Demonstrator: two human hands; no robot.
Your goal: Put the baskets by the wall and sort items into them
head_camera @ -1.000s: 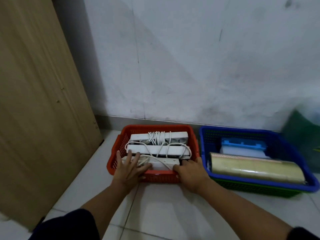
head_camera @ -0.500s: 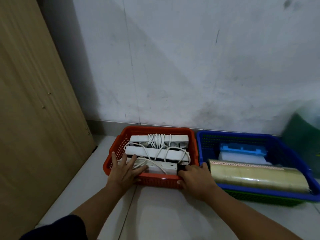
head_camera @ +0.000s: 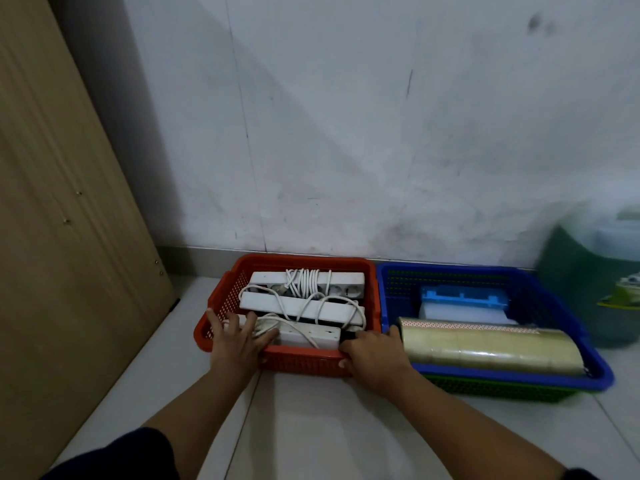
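The red basket [head_camera: 287, 358] of white power strips [head_camera: 306, 308] sits on the floor against the wall, touching the blue basket [head_camera: 519, 374] on its right. Left hand [head_camera: 235, 344] lies with fingers apart over the near rim; right hand [head_camera: 372, 353] curls around the near-right corner. Pushing farther could jam the baskets together or snag a loose cord.

Bare forearms, dark navy sleeves [head_camera: 138, 455]

just the one head cam here, wide-angle, looking forward and down from close up at the floor [head_camera: 311, 427] by the wall [head_camera: 346, 133], both forearms reaching in from the bottom edge
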